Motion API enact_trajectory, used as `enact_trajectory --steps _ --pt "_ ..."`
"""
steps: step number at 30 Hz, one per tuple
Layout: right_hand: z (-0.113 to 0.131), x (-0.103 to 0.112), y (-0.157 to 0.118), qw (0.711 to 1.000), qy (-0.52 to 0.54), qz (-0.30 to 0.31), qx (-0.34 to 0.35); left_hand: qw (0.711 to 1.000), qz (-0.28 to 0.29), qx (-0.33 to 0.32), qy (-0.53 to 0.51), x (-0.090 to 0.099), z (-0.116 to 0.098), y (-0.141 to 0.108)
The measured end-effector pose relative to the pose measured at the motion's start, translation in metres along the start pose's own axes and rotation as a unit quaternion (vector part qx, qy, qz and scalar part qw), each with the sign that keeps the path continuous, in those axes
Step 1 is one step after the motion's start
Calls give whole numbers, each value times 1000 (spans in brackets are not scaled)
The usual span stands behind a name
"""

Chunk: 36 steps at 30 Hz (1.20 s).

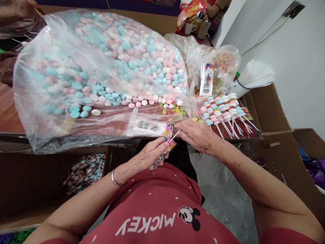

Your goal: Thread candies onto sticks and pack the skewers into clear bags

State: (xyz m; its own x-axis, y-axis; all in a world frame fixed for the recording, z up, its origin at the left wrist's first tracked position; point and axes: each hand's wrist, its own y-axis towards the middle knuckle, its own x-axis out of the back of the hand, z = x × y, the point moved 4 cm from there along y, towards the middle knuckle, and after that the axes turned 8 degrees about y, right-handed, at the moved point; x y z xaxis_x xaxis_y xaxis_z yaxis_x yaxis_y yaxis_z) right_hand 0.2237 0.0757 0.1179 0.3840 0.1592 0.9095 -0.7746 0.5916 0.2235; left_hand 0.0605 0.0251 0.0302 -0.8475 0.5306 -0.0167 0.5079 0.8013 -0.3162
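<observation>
In front of my red shirt, my left hand (153, 152) is closed around a small printed candy bag (171, 143) with pink and blue candy showing in it. A white stick (175, 134) juts from the bag's open end. The fingers of my right hand (196, 135) pinch the far end of that stick. Just beyond my hands, a stack of flat printed bags (148, 127) lies at the table's edge, partly under clear plastic. To the right, several candy skewers (222, 108) in pink, blue and white rest in a pile with their sticks toward me.
A large clear plastic bag (109, 64) of round candies covers much of the table. Gummy rings (175, 110) lie near its mouth. More printed bags (207, 79) and a bundle of white sticks (255, 74) stand right. A cardboard box (33, 183) below left holds finished-looking skewers (87, 171). Another person's hand (15, 13) shows upper left.
</observation>
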Motion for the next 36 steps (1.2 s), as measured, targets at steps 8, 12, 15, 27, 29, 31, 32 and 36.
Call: enact_trajectory --steps 8,12,15,27,29,31,32,36 --pt "2 -33 -3 997 79 -2 10 996 -82 10 -16 -2 7 -3" --pt "6 -37 -5 975 209 -37 -68 993 -113 -14 5 0 3 -5" --pt "8 -41 -8 926 305 -116 -190 985 -165 -45 25 3 -8 -4" --pt "24 -86 -18 686 645 -207 -265 976 -90 -29 -194 -5 6 -2" --pt "25 -84 -20 687 651 -214 -242 975 -86 -22 -204 -2 6 -4" --pt "25 -81 -22 696 652 -210 -215 973 -44 -3 -228 -1 3 -5" --pt "25 -79 -24 706 650 -198 -202 971 -6 16 -239 -1 2 -6" --pt "25 -77 -31 792 592 -102 -112 951 160 108 -242 -9 3 -10"
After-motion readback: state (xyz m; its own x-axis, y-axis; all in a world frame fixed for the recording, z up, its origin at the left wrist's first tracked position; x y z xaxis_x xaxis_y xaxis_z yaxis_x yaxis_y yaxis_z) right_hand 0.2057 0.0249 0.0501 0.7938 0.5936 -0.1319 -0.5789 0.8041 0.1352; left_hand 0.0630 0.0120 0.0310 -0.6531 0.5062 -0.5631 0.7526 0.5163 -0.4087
